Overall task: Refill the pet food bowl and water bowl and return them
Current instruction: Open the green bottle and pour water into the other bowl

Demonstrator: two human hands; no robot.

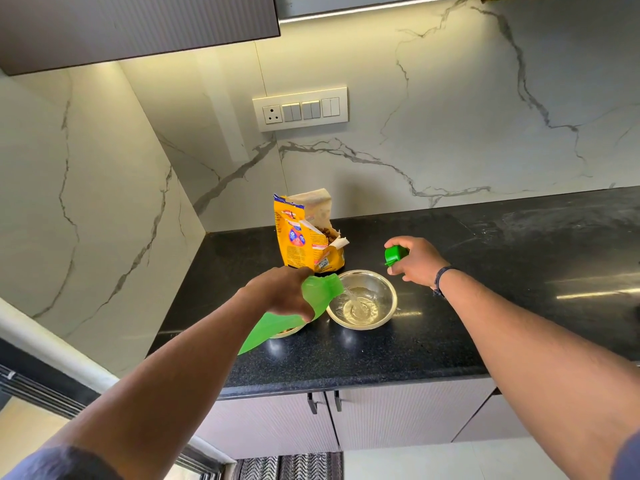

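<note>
At centre left of the frame, the left hand [282,292] is gripping the tilted green bottle [277,320], fingers wrapped around its body, and is pouring a thin stream into the steel water bowl [362,299] standing at centre on the black worktop [485,306]; the food bowl [287,331] is sitting mostly hidden beneath the bottle, with the opened yellow food bag [306,233] just behind. To the right, the right hand [414,261] is holding the green cap [396,255] in curled fingers. The water-refill step appears under way; the next move likely calls for righting the bottle and recapping it.
</note>
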